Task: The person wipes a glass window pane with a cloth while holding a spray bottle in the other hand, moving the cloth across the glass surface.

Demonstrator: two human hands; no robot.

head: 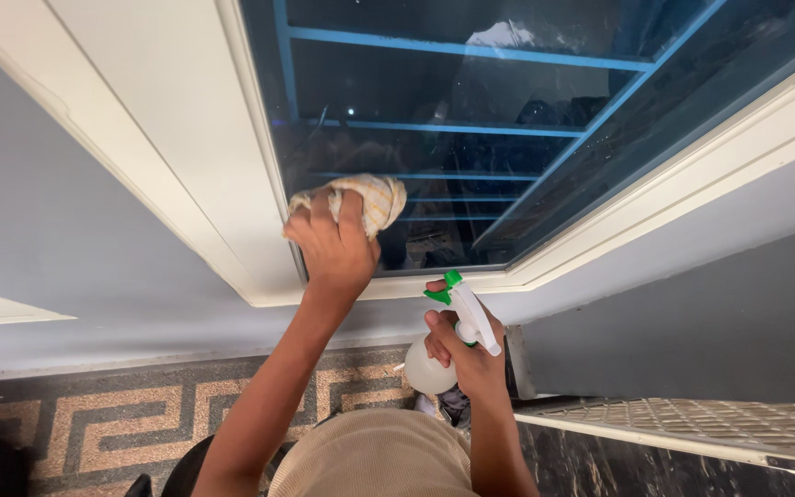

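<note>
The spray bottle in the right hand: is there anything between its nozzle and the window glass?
Nothing visible. The spray bottle, held by the right hand, points its green nozzle up at the glass; the left hand presses the cloth off to one side.

Both arms are bare from the wrist down to where they leave the frame, with no sleeve, watch or bracelet showing on either. The left hand (335, 247) and the right hand (466, 354) wear no gloves and no rings that can be made out. At the bottom centre of the frame sits a rounded stretch of plain beige cloth (374, 456), smooth and unpatterned, seemingly clothing.
</note>
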